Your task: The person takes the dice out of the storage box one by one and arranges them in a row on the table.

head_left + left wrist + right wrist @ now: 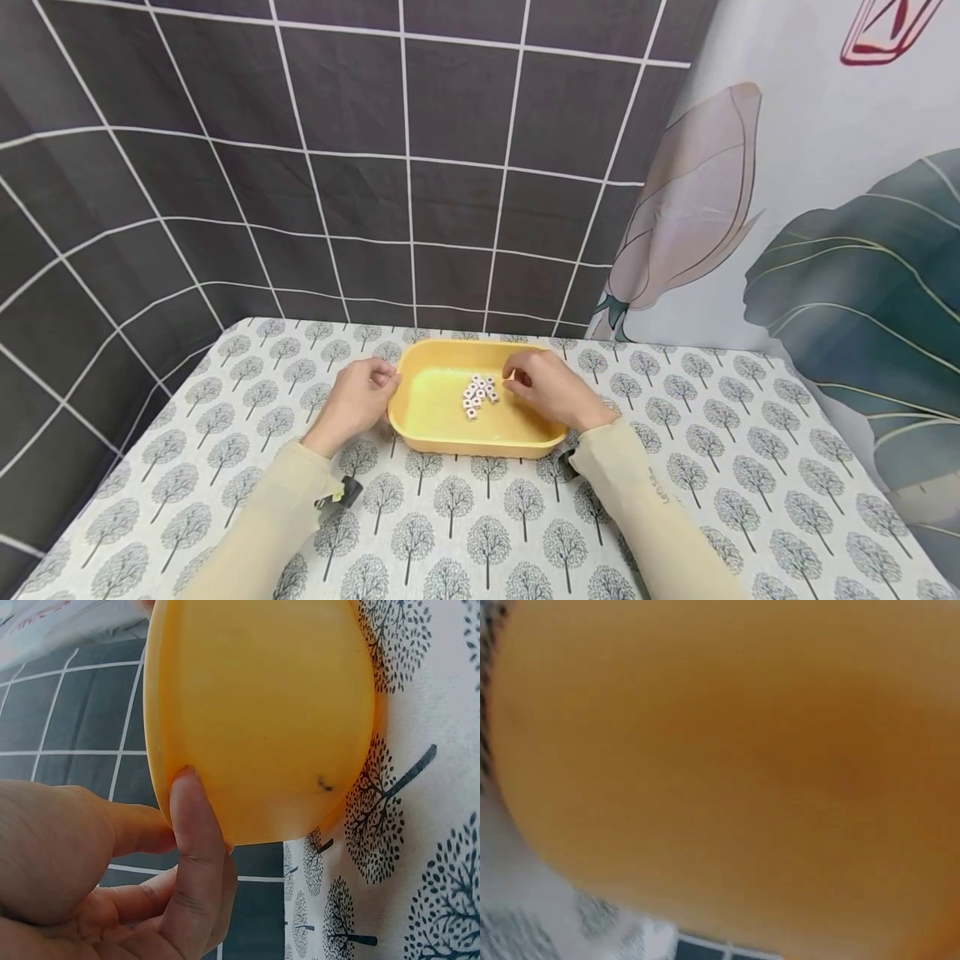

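Note:
A yellow plastic basin (pixel 472 448) with rounded corners sits on the table, a cluster of small white dice-like cubes with dark spots (pixel 480 393) on its floor. At the basin's left end, my left hand (pixel 357 405) pinches the rim. The left wrist view shows one finger (pixel 196 840) lying along the outer wall and the thumb up at the rim. My right hand (pixel 551 387) reaches over the basin's right end, fingers bent downward just right of the cubes. I cannot tell whether its fingertips hold a cube. The right wrist view is filled by the basin's blurred outer wall (pixel 705 787).
A white cloth printed with grey trees (pixel 450 542) covers the table. Behind it hangs a dark curtain with a white grid (pixel 360 200). A pale curtain with large flower and leaf prints (pixel 810 167) hangs at the right. Bands with small devices (pixel 341 493) sit on both wrists.

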Available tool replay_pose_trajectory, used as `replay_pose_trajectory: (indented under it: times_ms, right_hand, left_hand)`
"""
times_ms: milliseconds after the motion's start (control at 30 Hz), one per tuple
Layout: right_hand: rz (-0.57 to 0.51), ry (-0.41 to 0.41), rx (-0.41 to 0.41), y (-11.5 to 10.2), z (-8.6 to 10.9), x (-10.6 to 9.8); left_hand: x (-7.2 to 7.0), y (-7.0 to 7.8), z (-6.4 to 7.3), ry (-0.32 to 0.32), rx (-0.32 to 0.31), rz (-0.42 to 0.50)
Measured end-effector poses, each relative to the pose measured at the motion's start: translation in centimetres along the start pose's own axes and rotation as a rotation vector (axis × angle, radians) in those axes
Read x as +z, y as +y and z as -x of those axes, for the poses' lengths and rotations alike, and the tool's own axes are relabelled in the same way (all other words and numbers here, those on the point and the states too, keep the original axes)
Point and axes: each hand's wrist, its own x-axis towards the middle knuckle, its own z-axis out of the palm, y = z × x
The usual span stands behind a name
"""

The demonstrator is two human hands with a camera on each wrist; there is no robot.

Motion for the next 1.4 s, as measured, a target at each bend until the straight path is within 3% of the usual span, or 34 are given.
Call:
replay_pose_trajectory:
  times_ms: [233, 467, 867, 1400]
  right_hand:
    - [0.034, -0.017, 0.033, -0.7, -0.1, 1.5]
    - [0.085, -0.049, 0.010, -1.1, -0.2, 2.4]
    - [-0.018, -0.094, 0.046, -0.9, 0.1, 1.9]
    - [0.028, -0.184, 0.030, -0.9, 0.3, 1.7]
  left_hand:
    - [0.0, -0.1, 0.0, 0.003, 0.010, -0.007]
    - [0.0, 0.0, 0.0, 0.007, 0.025, -0.013]
    - [0.0, 0.2, 0.1, 0.003, 0.008, -0.008]
    - [0.1, -0.1, 0.0, 0.008, 0.018, 0.001]
